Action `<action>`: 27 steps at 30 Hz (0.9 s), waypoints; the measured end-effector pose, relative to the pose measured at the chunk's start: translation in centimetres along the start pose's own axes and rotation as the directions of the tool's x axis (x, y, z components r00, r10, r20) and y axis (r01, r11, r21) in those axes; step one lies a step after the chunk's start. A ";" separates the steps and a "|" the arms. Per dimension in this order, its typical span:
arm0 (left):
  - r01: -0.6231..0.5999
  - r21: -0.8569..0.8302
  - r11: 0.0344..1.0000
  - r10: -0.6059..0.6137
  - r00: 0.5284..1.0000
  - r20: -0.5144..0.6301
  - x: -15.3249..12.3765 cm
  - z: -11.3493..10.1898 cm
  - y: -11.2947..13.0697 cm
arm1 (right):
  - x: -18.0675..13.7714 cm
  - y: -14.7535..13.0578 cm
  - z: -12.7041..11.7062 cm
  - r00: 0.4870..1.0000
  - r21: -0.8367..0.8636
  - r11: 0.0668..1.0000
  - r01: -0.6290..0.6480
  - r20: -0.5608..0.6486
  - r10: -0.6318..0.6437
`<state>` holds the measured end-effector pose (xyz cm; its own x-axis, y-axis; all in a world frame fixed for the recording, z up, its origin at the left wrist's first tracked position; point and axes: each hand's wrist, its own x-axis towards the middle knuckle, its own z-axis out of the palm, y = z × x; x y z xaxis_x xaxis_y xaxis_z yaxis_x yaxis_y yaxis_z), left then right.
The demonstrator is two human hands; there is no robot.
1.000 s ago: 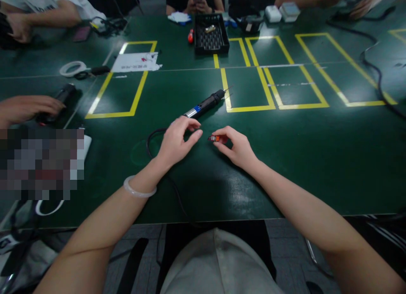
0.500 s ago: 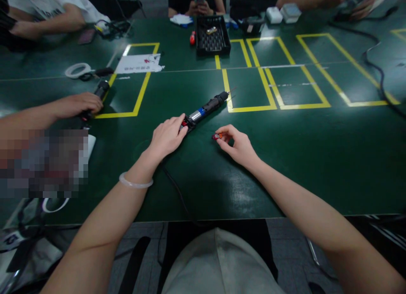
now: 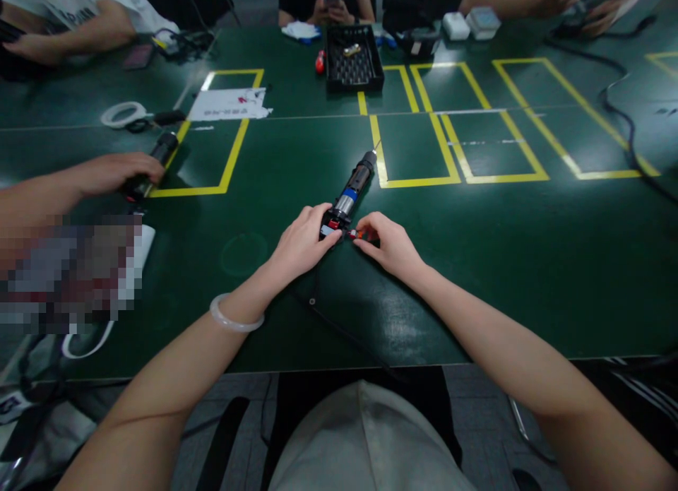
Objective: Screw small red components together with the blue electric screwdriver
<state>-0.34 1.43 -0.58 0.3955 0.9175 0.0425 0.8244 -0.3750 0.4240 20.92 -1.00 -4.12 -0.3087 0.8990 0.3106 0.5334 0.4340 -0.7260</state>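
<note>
A corded electric screwdriver (image 3: 353, 187), black with a silver and blue band, lies on the green table (image 3: 508, 265), its tip pointing away from me. My left hand (image 3: 303, 242) grips its near end, fingers curled round it. My right hand (image 3: 388, 245) pinches a small red and orange part (image 3: 358, 233) right beside that same end. The screwdriver's black cable (image 3: 339, 328) runs back toward me over the table edge.
Yellow tape rectangles (image 3: 418, 134) mark the table. A black tray (image 3: 352, 66) stands at the far middle, a sheet of paper (image 3: 229, 104) and a tape roll (image 3: 119, 114) at the far left. Another person's hand (image 3: 114, 173) holds a second black tool (image 3: 153, 155) at left. Other people sit around the far edge.
My left hand took hold of the screwdriver's near end and swung it so it points away from me. My right hand brought the small red part up against that end.
</note>
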 end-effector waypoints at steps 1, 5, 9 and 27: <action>-0.006 -0.009 1.000 0.006 1.000 0.005 -0.1 0.0 0.2 | 0.0 0.1 0.0 1.000 -0.018 1.000 -0.003 0.008 0.003; -0.025 -0.022 0.999 0.026 0.999 0.035 -0.3 0.1 0.5 | 0.2 0.1 0.2 0.999 -0.101 0.995 0.009 0.033 -0.006; -0.027 -0.012 1.000 0.028 0.998 0.062 -0.4 0.2 0.9 | 0.3 -0.1 0.5 0.998 -0.204 0.978 0.042 0.059 -0.030; 0.013 0.266 0.964 -0.028 0.998 0.053 -0.2 0.2 1.9 | -0.1 -0.7 0.3 0.996 -0.052 0.997 0.049 0.079 -0.044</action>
<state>1.25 0.49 0.04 0.3927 0.9195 -0.0171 0.9077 -0.3845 0.1682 20.32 -1.40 -3.79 -0.3932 0.8714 0.2933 0.5581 0.4798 -0.6770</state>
